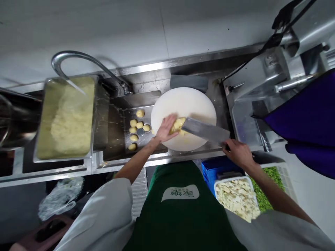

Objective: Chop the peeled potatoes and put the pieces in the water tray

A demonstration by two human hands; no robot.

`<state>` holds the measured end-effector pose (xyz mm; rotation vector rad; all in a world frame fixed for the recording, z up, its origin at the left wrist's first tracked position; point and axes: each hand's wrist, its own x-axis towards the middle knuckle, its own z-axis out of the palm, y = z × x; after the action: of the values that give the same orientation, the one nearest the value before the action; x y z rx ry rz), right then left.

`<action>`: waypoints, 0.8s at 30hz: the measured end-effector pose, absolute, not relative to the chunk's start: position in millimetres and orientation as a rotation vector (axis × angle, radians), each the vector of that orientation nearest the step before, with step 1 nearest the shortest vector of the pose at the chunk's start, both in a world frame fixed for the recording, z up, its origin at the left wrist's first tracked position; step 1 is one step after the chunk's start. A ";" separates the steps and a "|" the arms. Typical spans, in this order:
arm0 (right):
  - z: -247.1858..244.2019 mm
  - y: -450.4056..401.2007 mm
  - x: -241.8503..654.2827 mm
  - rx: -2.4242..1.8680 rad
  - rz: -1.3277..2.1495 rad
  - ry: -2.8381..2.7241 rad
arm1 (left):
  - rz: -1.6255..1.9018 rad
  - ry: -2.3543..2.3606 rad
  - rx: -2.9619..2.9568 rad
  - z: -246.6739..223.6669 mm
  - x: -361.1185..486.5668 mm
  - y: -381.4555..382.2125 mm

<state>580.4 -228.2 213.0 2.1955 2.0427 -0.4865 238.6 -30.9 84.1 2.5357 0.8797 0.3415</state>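
A round white cutting board (167,101) lies across the sink's right side. On it sits a small heap of cut, peeled potato (179,122). My left hand (166,129) is curved around the heap's left side, thumb and fingers pressing against the pieces. My right hand (238,152) is closed round the handle of a cleaver (205,130). The wide blade slants over the board, its far end touching or right beside the potato on the right. Several whole peeled potatoes (134,138) rest in the sink basin (120,134) to the left, around the drain.
A deep metal container (94,139) of shredded, pale yellow food in liquid stands left, under a curved faucet (86,58). Below right are a white tub (237,195) of pale chopped food and a basket of chopped greens (273,179). A dark purple cloth (306,118) hangs at right.
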 end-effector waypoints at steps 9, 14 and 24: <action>100.5 -261.6 555.8 2.982 -1.972 1.134 | 0.559 0.961 2.447 60.0 292.8 -49.4; 87.2 -238.2 505.2 2.931 -2.034 1.164 | 0.643 1.134 2.433 68.2 308.6 -68.8; 96.8 -189.7 407.5 2.903 -1.851 1.411 | 1.012 1.265 2.238 71.1 317.9 -71.1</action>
<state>407.5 -189.7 96.8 2.9032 1.4107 -1.8509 317.9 -71.1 71.1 2.2377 1.2649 1.0123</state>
